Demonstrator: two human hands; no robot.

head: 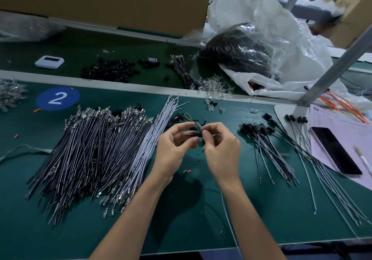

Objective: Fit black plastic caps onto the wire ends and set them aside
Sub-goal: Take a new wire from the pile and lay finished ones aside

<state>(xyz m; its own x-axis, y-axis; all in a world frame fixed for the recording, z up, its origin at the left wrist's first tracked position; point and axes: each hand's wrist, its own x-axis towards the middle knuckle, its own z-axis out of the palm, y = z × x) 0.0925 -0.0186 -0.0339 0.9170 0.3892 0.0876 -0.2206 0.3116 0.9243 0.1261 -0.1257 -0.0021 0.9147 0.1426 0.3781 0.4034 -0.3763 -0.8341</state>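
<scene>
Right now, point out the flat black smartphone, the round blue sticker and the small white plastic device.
flat black smartphone (335, 150): head view, middle of its screen.
round blue sticker (43, 99): head view, blue field left of the 2.
small white plastic device (48, 64): head view, casing below its dark window.

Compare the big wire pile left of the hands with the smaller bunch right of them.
The left pile is far larger than the right bunch. The left pile's far ends show bare metal terminals; the right bunch's far ends carry black caps. Both lie fanned on the green table.
</scene>
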